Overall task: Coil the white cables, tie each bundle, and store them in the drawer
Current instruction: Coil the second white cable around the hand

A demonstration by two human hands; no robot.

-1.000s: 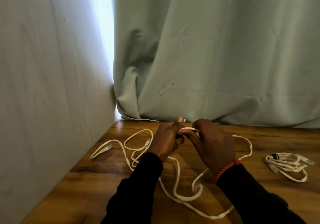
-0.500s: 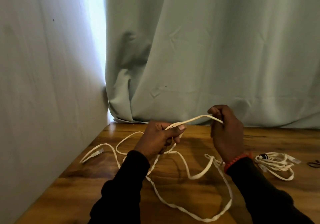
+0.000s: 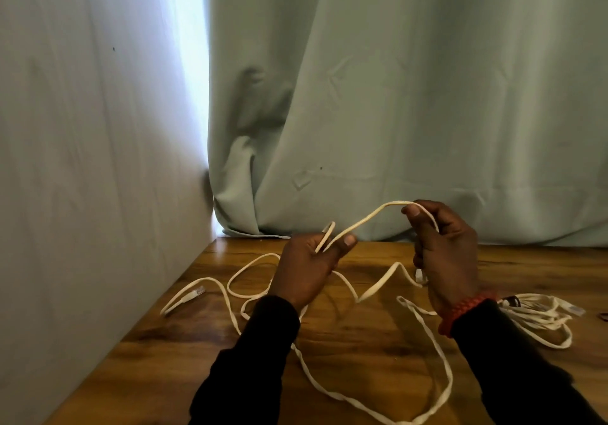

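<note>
Hands are raised over the brown wood-grain tabletop (image 3: pixel 378 352), each with its grip closed on the long flat white cable (image 3: pixel 371 293). The left hand (image 3: pixel 307 266) pinches a short folded loop of it between thumb and forefinger, the loop's tip standing up just above the knuckles. The right hand (image 3: pixel 447 253) has fingers and thumb curled round the cable higher up, so a taut span rises from the left hand to the right. A second ago both hands were pressed together near the back edge of the tabletop; since then they have drawn apart, the right hand going up and rightward, stretching that span between them.

The rest of the cable lies slack on the tabletop: loops run toward the left edge, where its clear plug end (image 3: pixel 192 296) rests near the pale wall (image 3: pixel 82 194), and a long loop sweeps toward the front edge between the two black sleeves. A red braided wristband (image 3: pixel 460 313) circles the right wrist.

Toward the right edge lies a coiled bundle of white cable (image 3: pixel 539 319) bound with a dark tie, unmoved on the tabletop. Behind the back edge hangs a pale green curtain (image 3: pixel 411 95).
</note>
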